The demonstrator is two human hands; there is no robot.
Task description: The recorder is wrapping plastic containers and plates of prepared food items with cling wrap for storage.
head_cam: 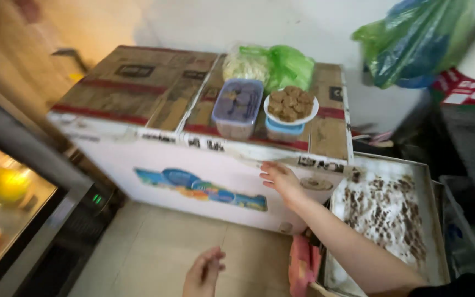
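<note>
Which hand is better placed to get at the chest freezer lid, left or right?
Right, probably. The right hand is stretched out, open, at the front edge of the chest freezer, just below the plate of brown pieces and the plastic tub. The left hand hangs low over the floor, well short.

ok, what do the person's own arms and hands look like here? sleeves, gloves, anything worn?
Both hands are bare: no gloves, rings or watch visible. The right hand leads into a bare forearm; a dark sleeve edge shows only at the bottom right corner of the picture. Of the left hand only the hand and wrist show, slightly blurred, with no sleeve in view.
</note>
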